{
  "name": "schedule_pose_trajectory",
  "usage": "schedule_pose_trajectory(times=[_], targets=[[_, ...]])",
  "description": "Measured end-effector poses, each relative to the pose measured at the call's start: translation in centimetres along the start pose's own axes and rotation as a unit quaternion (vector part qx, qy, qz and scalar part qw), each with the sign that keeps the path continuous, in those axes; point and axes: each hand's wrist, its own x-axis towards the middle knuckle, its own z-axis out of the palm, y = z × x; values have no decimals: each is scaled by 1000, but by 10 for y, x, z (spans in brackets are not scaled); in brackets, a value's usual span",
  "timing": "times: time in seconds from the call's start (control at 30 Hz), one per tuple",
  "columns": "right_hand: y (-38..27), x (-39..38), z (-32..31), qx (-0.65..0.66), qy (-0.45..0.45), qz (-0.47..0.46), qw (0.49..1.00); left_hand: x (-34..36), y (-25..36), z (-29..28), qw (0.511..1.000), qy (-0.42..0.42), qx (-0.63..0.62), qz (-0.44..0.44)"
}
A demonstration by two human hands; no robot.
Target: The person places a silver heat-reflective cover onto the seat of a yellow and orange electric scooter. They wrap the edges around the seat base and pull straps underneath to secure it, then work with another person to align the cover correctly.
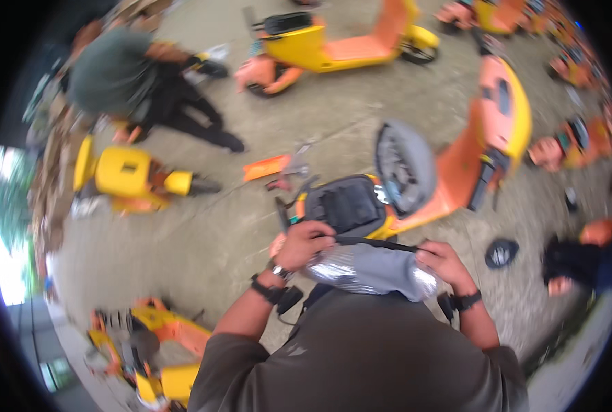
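Observation:
My left hand (306,244) grips the left end of a rolled grey cover (371,271) with silvery foil sections and a black edge or strap. My right hand (437,261) has its fingers closed on the right end of the same bundle, which is held in front of my body. Just beyond it stands a yellow and pink scooter (440,196), its grey seat (405,168) tilted up and a black storage compartment (340,209) exposed near my left hand.
A co-worker (117,72) bends at upper left beside a yellow scooter (124,172). More scooters stand at the back (347,48) and lower left (172,381). An orange piece (264,167) and black round object (501,253) lie on concrete. Dark clothing (580,268) shows at right.

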Motion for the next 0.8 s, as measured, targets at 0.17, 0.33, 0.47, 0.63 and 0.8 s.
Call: schedule_pose_trajectory(times=[0.17,0.33,0.47,0.63,0.8], targets=[[6,2,-10,13,35,-30,999,7,0,6,995,-13,-81,57],[-30,8,1,61,78,-122,988,14,8,8,979,-3,-141,147],[-45,13,-7,71,76,-176,979,21,25,11,964,-2,-168,208],[-53,7,-9,97,78,-196,973,21,52,15,946,-16,-230,228],[-30,12,-14,81,155,-180,968,18,67,13,951,-15,-186,245]])
